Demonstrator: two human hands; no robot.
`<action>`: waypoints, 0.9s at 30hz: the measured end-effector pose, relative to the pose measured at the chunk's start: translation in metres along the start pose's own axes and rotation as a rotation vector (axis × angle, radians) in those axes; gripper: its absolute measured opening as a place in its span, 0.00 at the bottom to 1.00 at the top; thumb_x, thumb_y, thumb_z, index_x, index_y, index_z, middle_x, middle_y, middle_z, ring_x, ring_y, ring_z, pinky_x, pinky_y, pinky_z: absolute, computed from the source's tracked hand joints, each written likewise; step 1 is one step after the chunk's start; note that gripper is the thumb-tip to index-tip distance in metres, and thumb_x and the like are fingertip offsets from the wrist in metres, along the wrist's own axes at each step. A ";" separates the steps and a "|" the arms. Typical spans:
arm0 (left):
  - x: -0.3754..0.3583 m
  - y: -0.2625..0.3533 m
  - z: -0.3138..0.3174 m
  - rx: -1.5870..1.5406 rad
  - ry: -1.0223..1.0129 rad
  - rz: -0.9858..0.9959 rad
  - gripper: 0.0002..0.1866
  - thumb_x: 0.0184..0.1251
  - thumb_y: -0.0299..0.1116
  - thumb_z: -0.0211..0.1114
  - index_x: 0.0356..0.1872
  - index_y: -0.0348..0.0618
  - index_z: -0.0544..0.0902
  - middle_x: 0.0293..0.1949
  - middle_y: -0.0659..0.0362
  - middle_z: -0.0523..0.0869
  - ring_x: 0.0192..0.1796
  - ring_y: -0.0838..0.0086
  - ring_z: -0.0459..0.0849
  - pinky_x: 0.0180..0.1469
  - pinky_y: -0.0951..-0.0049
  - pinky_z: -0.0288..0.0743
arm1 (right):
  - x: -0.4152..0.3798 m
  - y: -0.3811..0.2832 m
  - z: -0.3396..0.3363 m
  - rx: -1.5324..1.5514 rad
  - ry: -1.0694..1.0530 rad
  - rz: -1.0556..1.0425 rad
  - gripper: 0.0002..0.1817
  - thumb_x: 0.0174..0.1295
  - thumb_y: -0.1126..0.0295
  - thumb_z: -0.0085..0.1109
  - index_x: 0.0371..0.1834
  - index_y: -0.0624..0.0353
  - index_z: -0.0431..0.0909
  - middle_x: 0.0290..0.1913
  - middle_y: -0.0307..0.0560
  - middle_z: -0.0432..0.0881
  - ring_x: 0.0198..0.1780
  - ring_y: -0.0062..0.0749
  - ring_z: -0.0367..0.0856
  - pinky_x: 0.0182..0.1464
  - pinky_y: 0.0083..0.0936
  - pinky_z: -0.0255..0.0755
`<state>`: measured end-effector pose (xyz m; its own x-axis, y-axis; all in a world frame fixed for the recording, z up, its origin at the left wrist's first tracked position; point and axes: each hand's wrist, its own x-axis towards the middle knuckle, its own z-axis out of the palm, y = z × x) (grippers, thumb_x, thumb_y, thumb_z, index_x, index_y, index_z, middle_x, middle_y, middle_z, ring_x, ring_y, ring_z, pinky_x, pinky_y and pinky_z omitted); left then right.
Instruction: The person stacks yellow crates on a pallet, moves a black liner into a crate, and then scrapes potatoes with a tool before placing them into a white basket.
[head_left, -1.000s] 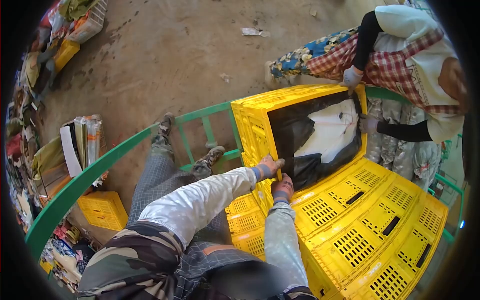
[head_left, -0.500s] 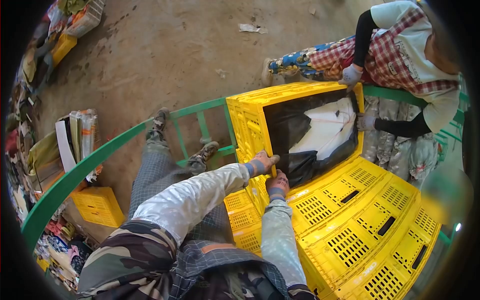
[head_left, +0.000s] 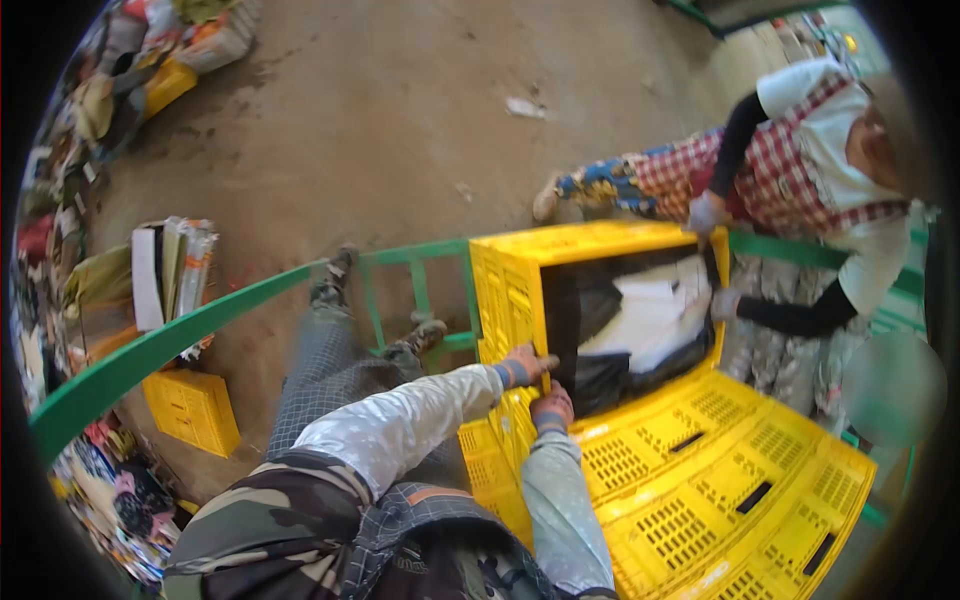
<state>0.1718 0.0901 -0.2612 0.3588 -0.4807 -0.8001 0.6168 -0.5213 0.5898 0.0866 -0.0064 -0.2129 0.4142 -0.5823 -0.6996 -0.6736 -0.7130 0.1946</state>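
Note:
A yellow crate (head_left: 505,300) lined with black plastic (head_left: 590,290) holds white sheet-like material (head_left: 650,325). My left hand (head_left: 524,367) is closed on the crate's near rim. Just beside it, my right hand (head_left: 552,407) grips the same rim near the corner. At the crate's far end a co-worker (head_left: 790,150) in a checked apron has both gloved hands on the rim. The lined crate rests on other yellow crates (head_left: 660,530), whose slotted sides face up.
A green rail (head_left: 230,320) curves past my legs. Silvery wrapped bundles (head_left: 765,325) lie under the co-worker's arms. On the floor at left are a yellow crate (head_left: 192,410), a box with upright packets (head_left: 170,275) and heaps of mixed cloth-like items (head_left: 110,100).
The view has shifted, so the crates and the co-worker appear lower in the picture. Both of my hands keep their hold on the rim, as do the co-worker's.

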 end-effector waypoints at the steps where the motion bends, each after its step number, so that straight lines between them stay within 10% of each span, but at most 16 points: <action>1: -0.004 -0.005 -0.004 0.116 0.049 0.097 0.38 0.53 0.63 0.61 0.51 0.35 0.78 0.51 0.39 0.79 0.57 0.48 0.76 0.59 0.58 0.70 | 0.012 0.012 0.011 0.019 0.005 -0.050 0.21 0.52 0.69 0.55 0.53 0.53 0.76 0.57 0.55 0.77 0.59 0.45 0.75 0.60 0.34 0.69; 5: -0.039 -0.053 -0.096 0.192 -0.049 0.181 0.31 0.58 0.60 0.58 0.43 0.37 0.80 0.38 0.45 0.85 0.43 0.54 0.84 0.48 0.59 0.76 | 0.030 0.042 0.037 0.022 0.077 -0.235 0.32 0.50 0.58 0.53 0.60 0.58 0.67 0.60 0.58 0.72 0.64 0.50 0.67 0.66 0.37 0.63; 10: -0.152 -0.189 -0.233 0.000 0.919 -0.018 0.27 0.57 0.53 0.63 0.46 0.38 0.82 0.42 0.48 0.85 0.46 0.58 0.83 0.50 0.64 0.76 | 0.061 0.057 0.037 -0.153 -0.149 -0.330 0.38 0.44 0.46 0.65 0.52 0.68 0.74 0.56 0.67 0.75 0.61 0.51 0.73 0.63 0.37 0.66; 13: -0.225 -0.300 -0.287 -0.281 1.483 -0.051 0.18 0.63 0.43 0.63 0.46 0.41 0.80 0.24 0.58 0.82 0.22 0.77 0.79 0.23 0.73 0.74 | 0.067 0.025 0.005 -0.659 -0.473 -0.409 0.33 0.50 0.44 0.57 0.54 0.55 0.79 0.57 0.53 0.78 0.60 0.45 0.76 0.61 0.35 0.69; 14: -0.303 -0.229 -0.283 -0.950 1.499 0.139 0.19 0.63 0.43 0.63 0.48 0.40 0.78 0.23 0.60 0.81 0.21 0.77 0.78 0.23 0.74 0.73 | 0.085 0.018 0.012 -0.708 -0.376 -0.543 0.31 0.52 0.45 0.54 0.53 0.54 0.80 0.57 0.52 0.79 0.60 0.44 0.75 0.62 0.36 0.68; 15: -0.338 -0.237 -0.292 -0.584 1.655 0.185 0.19 0.67 0.33 0.57 0.57 0.39 0.73 0.46 0.55 0.82 0.45 0.68 0.81 0.52 0.69 0.75 | 0.092 0.011 0.015 -0.751 -0.289 -0.672 0.29 0.54 0.45 0.52 0.53 0.54 0.80 0.56 0.51 0.79 0.61 0.44 0.75 0.62 0.37 0.68; 16: -0.352 -0.273 -0.310 -0.532 1.633 0.295 0.18 0.67 0.32 0.56 0.57 0.42 0.73 0.46 0.55 0.82 0.46 0.68 0.81 0.52 0.72 0.74 | 0.088 -0.013 0.006 -0.864 -0.281 -0.844 0.28 0.56 0.47 0.50 0.52 0.54 0.80 0.55 0.52 0.80 0.60 0.45 0.75 0.61 0.38 0.68; 17: -0.352 -0.272 -0.309 -0.710 1.678 1.100 0.20 0.64 0.28 0.56 0.58 0.44 0.72 0.47 0.57 0.82 0.46 0.68 0.81 0.50 0.73 0.75 | 0.072 -0.037 -0.008 -0.988 -0.273 -1.012 0.27 0.58 0.48 0.48 0.52 0.55 0.79 0.54 0.54 0.80 0.60 0.46 0.75 0.61 0.39 0.68; 19: -0.388 -0.223 -0.298 -0.737 1.777 0.341 0.28 0.57 0.17 0.52 0.62 0.44 0.69 0.49 0.59 0.80 0.49 0.71 0.80 0.48 0.75 0.77 | 0.064 -0.093 -0.015 -0.600 -0.139 -0.982 0.23 0.58 0.51 0.50 0.49 0.55 0.79 0.49 0.57 0.82 0.55 0.49 0.78 0.57 0.39 0.70; 21: -0.352 -0.254 -0.324 -0.525 1.842 0.575 0.30 0.56 0.19 0.53 0.65 0.46 0.68 0.52 0.55 0.81 0.53 0.68 0.80 0.52 0.72 0.77 | 0.027 -0.149 -0.033 -0.600 0.057 -1.150 0.21 0.57 0.53 0.53 0.46 0.55 0.80 0.46 0.57 0.82 0.51 0.50 0.80 0.55 0.39 0.72; 24: -0.397 -0.225 -0.294 -0.326 1.758 0.076 0.30 0.56 0.29 0.62 0.63 0.42 0.68 0.54 0.54 0.80 0.53 0.73 0.79 0.53 0.73 0.73 | -0.041 -0.227 -0.057 -0.466 0.185 -1.302 0.18 0.55 0.56 0.58 0.44 0.55 0.81 0.44 0.56 0.83 0.48 0.49 0.81 0.52 0.40 0.74; 27: -0.389 -0.223 -0.286 -0.442 1.817 0.275 0.31 0.55 0.29 0.61 0.64 0.42 0.67 0.53 0.52 0.81 0.55 0.70 0.79 0.55 0.71 0.73 | -0.097 -0.255 -0.061 -0.270 0.130 -1.485 0.15 0.57 0.62 0.58 0.44 0.58 0.80 0.41 0.54 0.84 0.42 0.45 0.83 0.47 0.35 0.75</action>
<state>0.0947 0.5949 -0.1123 0.4874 0.8732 -0.0039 0.4265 -0.2341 0.8737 0.2557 0.2085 -0.1525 0.6564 0.6889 -0.3076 0.5145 -0.7069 -0.4853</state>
